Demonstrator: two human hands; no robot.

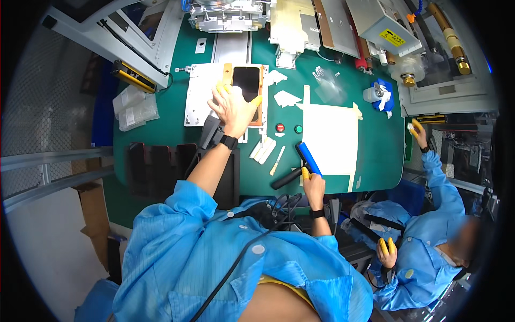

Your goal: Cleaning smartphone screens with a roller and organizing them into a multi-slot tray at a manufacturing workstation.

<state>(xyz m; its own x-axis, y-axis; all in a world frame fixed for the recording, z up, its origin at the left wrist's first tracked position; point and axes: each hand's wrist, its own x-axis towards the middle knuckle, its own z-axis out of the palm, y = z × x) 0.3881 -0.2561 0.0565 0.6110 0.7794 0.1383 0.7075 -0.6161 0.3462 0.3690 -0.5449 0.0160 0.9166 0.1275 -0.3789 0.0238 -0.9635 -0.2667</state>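
My left hand reaches over a black-screened phone that sits in an orange-brown fixture on a white metal plate. Its fingers are spread, the thumb at the fixture's right side and the fingertips toward the left; yellow finger cots cover some of them. The palm hides the phone's lower part. At the table's front edge, my right hand is closed at the lower end of a blue roller. A black handle angles off to its left. Part of the grip is hidden.
Dark phone-like panels stand at the front left. Red and green buttons sit between the fixture and a taped white sheet. Machinery stands behind. A co-worker in blue sits at right.
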